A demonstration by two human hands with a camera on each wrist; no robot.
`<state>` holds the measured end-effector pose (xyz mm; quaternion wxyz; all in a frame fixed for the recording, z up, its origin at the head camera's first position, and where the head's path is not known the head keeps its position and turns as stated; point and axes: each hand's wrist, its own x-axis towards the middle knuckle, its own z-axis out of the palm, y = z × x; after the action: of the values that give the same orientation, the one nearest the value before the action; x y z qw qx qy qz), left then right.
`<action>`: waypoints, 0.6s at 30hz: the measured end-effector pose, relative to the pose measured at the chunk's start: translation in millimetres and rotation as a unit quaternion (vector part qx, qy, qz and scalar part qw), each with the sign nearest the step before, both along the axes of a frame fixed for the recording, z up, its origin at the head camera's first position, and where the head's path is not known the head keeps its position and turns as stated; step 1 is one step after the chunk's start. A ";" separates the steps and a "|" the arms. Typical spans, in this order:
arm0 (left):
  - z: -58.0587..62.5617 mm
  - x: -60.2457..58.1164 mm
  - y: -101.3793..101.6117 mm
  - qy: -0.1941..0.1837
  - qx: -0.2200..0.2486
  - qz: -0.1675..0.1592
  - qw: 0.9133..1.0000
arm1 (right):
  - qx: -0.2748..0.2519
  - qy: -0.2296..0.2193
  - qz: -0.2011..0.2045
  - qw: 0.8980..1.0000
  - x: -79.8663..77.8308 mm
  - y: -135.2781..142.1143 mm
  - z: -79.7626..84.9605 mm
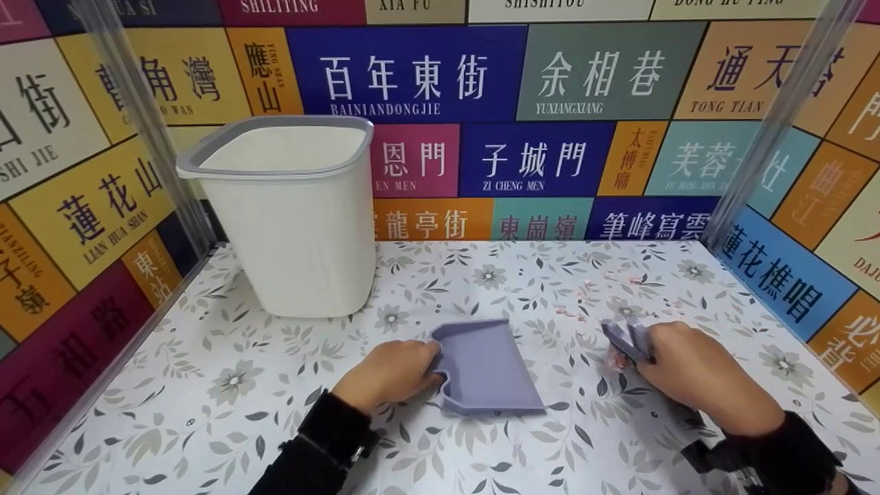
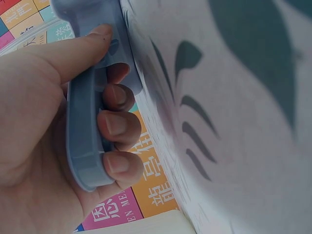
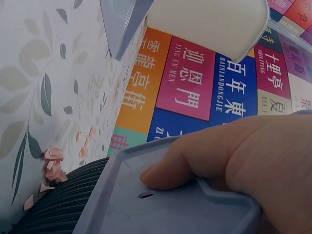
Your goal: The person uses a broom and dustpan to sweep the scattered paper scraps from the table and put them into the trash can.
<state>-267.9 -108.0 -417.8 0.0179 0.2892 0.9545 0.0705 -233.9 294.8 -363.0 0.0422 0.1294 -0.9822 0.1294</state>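
My left hand (image 1: pixel 395 371) grips the handle of a grey-purple dustpan (image 1: pixel 485 368) lying on the tabletop, its wide edge facing right. In the left wrist view the fingers curl round the looped handle (image 2: pixel 83 131) and the thumb lies along its top. To the right, my right hand (image 1: pixel 701 378) holds a small grey-purple hand brush (image 1: pixel 629 340). The right wrist view shows the thumb pressed on the brush's back, with dark bristles (image 3: pixel 68 195) down at the table. Pink scraps (image 3: pixel 54 165) gather by the bristles, and more pink bits (image 1: pixel 569 313) lie scattered beyond.
A tall white bin (image 1: pixel 302 240) with a grey rim stands at the back left, behind the dustpan. The leaf-patterned tabletop (image 1: pixel 440 282) is bounded by walls of coloured street-name panels (image 1: pixel 405 75), with clear corner strips (image 1: pixel 777 124).
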 end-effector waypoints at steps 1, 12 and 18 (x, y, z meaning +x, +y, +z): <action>0.0 0.0 0.1 0.000 0.000 0.000 1.000 | -0.001 0.002 0.003 1.000 0.7 -1.5 -0.3; -0.5 0.1 0.3 -0.008 0.001 0.006 1.000 | -0.041 0.026 0.019 0.999 8.0 -16.3 2.0; -0.2 0.2 0.5 -0.003 0.002 0.004 1.000 | -0.059 0.048 0.007 0.997 10.2 -14.1 10.1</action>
<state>-267.7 -107.5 -418.0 0.0205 0.2853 0.9554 0.0731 -223.7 280.7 -352.9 0.0957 0.1397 -0.9688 0.1810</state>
